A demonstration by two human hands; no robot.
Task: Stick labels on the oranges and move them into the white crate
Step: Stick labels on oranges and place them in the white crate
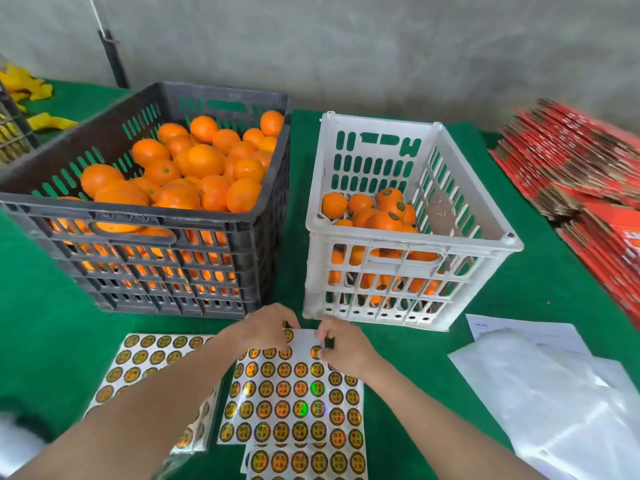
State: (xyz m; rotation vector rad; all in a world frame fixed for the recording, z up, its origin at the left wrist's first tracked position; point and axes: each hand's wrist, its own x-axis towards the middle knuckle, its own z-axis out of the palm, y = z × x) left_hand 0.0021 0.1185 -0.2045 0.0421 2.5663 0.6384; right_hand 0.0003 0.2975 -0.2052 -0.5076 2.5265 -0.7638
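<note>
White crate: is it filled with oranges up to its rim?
No, the oranges in the white crate form only a low pile, and the walls above them stand bare.

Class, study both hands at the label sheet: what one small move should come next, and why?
Probably the right hand should peel the label it pinches off the label sheet, while the left hand steadies the sheet. Both hands sit at its top edge, neither holds an orange, and oranges in the black crate show no labels.
</note>
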